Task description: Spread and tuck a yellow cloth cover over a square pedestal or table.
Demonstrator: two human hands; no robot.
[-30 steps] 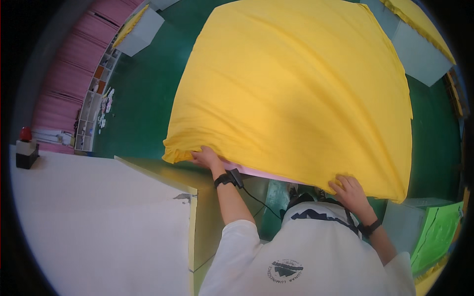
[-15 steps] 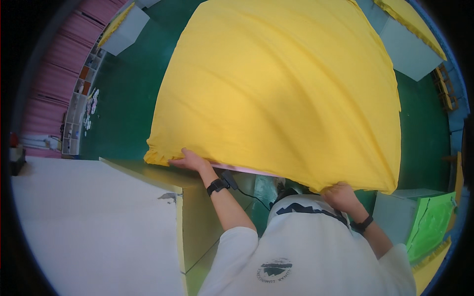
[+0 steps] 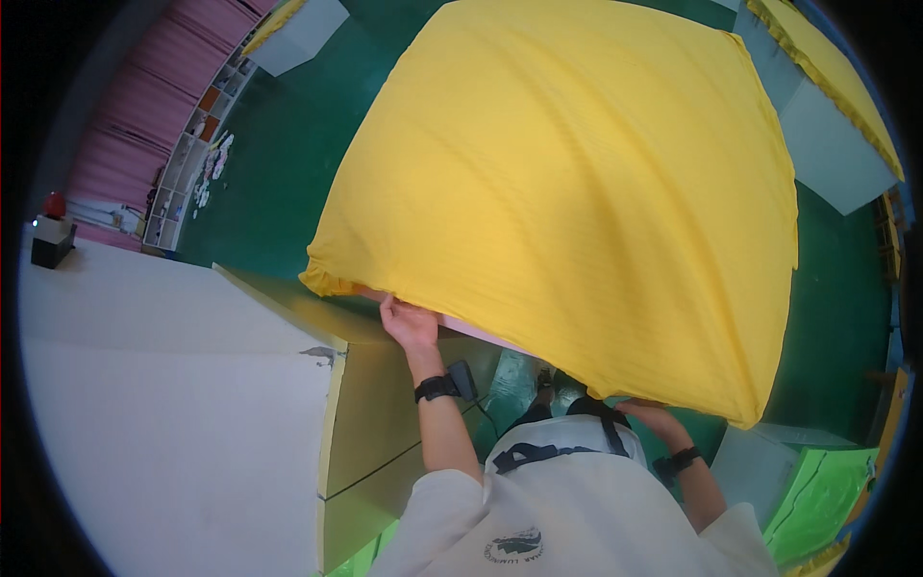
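Observation:
A big yellow fitted sheet point(image 3: 567, 192) with a gathered hem is spread over a broad flat piece, whose pink edge point(image 3: 481, 335) shows along the near side. My left hand point(image 3: 411, 325) is at the near hem, left of the middle, closed on the sheet's edge; its fingertips are partly hidden under the cloth. Further right, my right hand point(image 3: 656, 416) holds the hem close to the near right corner, its fingers partly covered by the fabric. Diagonal creases run across the sheet. The far edge hangs smooth, and the near left corner is bunched.
At left a white-topped panel point(image 3: 192, 404) with a chipped corner stands close to my left arm. A bright green cover point(image 3: 817, 500) lies at the lower right. Other yellow-covered white blocks point(image 3: 836, 135) stand on the green floor point(image 3: 279, 163). White shelves point(image 3: 178, 188) line the left wall.
My left hand has shifted right along the hem, its fingers now tucked at the edge. My right hand and the near right corner sit lower in view. My view has turned somewhat.

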